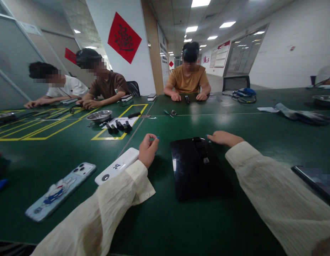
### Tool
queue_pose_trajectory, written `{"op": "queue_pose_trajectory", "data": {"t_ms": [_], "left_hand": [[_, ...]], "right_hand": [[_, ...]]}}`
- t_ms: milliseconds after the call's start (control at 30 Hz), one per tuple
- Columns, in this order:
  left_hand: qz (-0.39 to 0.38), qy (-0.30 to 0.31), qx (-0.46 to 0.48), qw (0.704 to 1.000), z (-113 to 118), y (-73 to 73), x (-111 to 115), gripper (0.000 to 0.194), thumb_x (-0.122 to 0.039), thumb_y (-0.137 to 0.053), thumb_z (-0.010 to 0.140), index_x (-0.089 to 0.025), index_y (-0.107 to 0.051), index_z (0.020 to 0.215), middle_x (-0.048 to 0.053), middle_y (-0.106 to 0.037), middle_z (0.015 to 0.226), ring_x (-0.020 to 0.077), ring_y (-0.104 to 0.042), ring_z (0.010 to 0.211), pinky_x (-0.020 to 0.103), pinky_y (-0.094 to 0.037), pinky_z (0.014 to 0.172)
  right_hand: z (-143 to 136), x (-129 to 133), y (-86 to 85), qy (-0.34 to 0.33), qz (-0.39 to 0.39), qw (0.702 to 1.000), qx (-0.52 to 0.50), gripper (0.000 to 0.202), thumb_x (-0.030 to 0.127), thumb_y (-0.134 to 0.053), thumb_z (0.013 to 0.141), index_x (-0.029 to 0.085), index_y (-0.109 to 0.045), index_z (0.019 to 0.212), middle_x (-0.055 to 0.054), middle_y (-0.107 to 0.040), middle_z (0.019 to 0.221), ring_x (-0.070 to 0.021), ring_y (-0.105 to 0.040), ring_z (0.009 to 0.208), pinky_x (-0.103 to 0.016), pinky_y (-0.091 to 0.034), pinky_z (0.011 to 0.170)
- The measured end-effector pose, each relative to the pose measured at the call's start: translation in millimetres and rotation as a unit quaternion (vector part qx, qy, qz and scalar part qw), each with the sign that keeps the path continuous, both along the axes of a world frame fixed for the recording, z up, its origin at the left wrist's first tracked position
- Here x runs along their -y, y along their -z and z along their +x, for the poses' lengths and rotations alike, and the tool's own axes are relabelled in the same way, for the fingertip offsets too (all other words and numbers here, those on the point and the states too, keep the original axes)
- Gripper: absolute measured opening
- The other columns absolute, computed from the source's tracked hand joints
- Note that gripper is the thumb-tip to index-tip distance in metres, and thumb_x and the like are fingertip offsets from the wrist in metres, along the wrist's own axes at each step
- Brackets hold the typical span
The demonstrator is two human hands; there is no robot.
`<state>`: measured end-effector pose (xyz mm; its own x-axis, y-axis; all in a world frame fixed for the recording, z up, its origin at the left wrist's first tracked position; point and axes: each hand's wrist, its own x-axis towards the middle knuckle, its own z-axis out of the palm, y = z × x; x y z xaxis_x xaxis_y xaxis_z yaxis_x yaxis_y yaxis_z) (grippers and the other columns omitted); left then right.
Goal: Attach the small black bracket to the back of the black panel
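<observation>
A glossy black flat panel lies on the green table in front of me, with a raised black part and a small pale label near its far edge. My left hand is raised left of the panel, apart from it, with fingers curled together; whatever is in them, if anything, does not show. At the panel's far right corner is my right hand, fingers drawn together and tips close to the edge. Contact there is unclear. Beside my left wrist rests a white device marked 26, partly covered by my sleeve.
A phone in a cartoon case lies at left, a dark phone at right. Farther off are several black cylindrical parts, a metal bowl, a small green-handled tool and grey gloves. Three people sit across the table.
</observation>
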<state>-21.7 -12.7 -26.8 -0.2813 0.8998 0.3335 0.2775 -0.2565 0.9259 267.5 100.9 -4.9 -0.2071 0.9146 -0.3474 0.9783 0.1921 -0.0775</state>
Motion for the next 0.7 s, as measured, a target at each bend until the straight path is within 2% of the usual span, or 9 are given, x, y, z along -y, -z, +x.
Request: {"op": "queue_pose_trajectory", "data": {"t_ms": [100, 267, 333, 433, 500, 567, 633, 700], "left_hand": [[-0.001, 0.008, -0.002, 1.0, 0.2, -0.1, 0.5, 0.02, -0.038, -0.053, 0.077, -0.021, -0.042, 0.08, -0.011, -0.035, 0.042, 0.0069, -0.033, 0.038, 0.017, -0.023, 0.04], [0.001, 0.017, -0.019, 1.0, 0.7, -0.9, 2.1, 0.02, -0.037, -0.052, 0.078, -0.021, -0.042, 0.081, -0.01, -0.036, 0.043, 0.0069, -0.033, 0.038, 0.017, -0.024, 0.041], [0.001, 0.023, -0.028, 0.999, 1.2, -1.3, 3.4, 0.02, -0.038, -0.052, 0.079, -0.02, -0.043, 0.081, -0.01, -0.037, 0.044, 0.0069, -0.033, 0.039, 0.017, -0.024, 0.041], [0.0, 0.046, -0.033, 0.998, 2.9, -2.6, 6.5, 0.022, -0.04, -0.053, 0.079, -0.02, -0.043, 0.082, -0.01, -0.036, 0.043, 0.0069, -0.032, 0.039, 0.018, -0.023, 0.041], [-0.001, 0.091, -0.033, 0.995, 5.3, -3.9, 9.4, 0.026, -0.046, -0.048, 0.082, -0.019, -0.045, 0.08, -0.009, -0.037, 0.042, 0.0071, -0.032, 0.039, 0.019, -0.024, 0.042], [-0.008, 0.16, -0.031, 0.987, 9.7, -4.3, 12.9, 0.037, -0.054, -0.038, 0.084, -0.018, -0.047, 0.077, -0.007, -0.039, 0.042, 0.0076, -0.033, 0.039, 0.02, -0.025, 0.043], [-0.034, 0.231, -0.018, 0.972, 16.5, -2.3, 16.9, 0.049, -0.06, -0.029, 0.084, -0.017, -0.049, 0.073, -0.005, -0.041, 0.042, 0.0081, -0.034, 0.038, 0.022, -0.025, 0.044], [-0.08, 0.295, 0.016, 0.952, 25.4, 2.9, 21.1, 0.056, -0.063, -0.023, 0.083, -0.017, -0.05, 0.07, -0.004, -0.041, 0.042, 0.0084, -0.034, 0.038, 0.023, -0.026, 0.044]], "right_hand": [[-4.0, 0.7, 3.4, -0.007, 0.019, 1.0, 0.012, 0.053, 0.043, -0.03, 0.092, 0.004, -0.063, 0.107, -0.021, -0.059, 0.11, -0.0282, -0.056, 0.102, -0.033, -0.042, 0.078], [-9.5, 8.6, -3.1, -0.029, 0.041, 0.999, 0.019, 0.043, 0.032, -0.035, 0.09, 0.005, -0.064, 0.105, -0.02, -0.061, 0.106, -0.0265, -0.058, 0.097, -0.031, -0.042, 0.073], [-11.7, 12.4, -14.2, -0.037, 0.06, 0.997, 0.019, 0.042, 0.031, -0.035, 0.09, 0.005, -0.066, 0.102, -0.019, -0.062, 0.104, -0.026, -0.059, 0.094, -0.031, -0.042, 0.072], [-19.3, 26.7, -42.8, -0.054, 0.114, 0.992, 0.009, 0.048, 0.036, -0.029, 0.092, 0.007, -0.067, 0.097, -0.019, -0.063, 0.103, -0.0265, -0.059, 0.093, -0.031, -0.04, 0.068], [-29.7, 46.8, -65.1, -0.084, 0.189, 0.978, -0.016, 0.051, 0.039, -0.026, 0.092, 0.009, -0.068, 0.09, -0.017, -0.065, 0.096, -0.0247, -0.06, 0.087, -0.029, -0.038, 0.063], [-44.8, 74.7, -83.4, -0.123, 0.28, 0.951, -0.046, 0.05, 0.039, -0.026, 0.093, 0.013, -0.067, 0.081, -0.013, -0.067, 0.085, -0.0212, -0.061, 0.077, -0.027, -0.034, 0.058], [-62.6, 104.7, -92.6, -0.171, 0.342, 0.922, -0.062, 0.047, 0.038, -0.028, 0.094, 0.015, -0.066, 0.077, -0.01, -0.066, 0.075, -0.0192, -0.06, 0.068, -0.026, -0.031, 0.054], [-79.7, 129.2, -91.3, -0.246, 0.371, 0.893, -0.064, 0.043, 0.036, -0.03, 0.094, 0.016, -0.064, 0.076, -0.008, -0.065, 0.068, -0.0186, -0.06, 0.063, -0.025, -0.028, 0.05]]}}
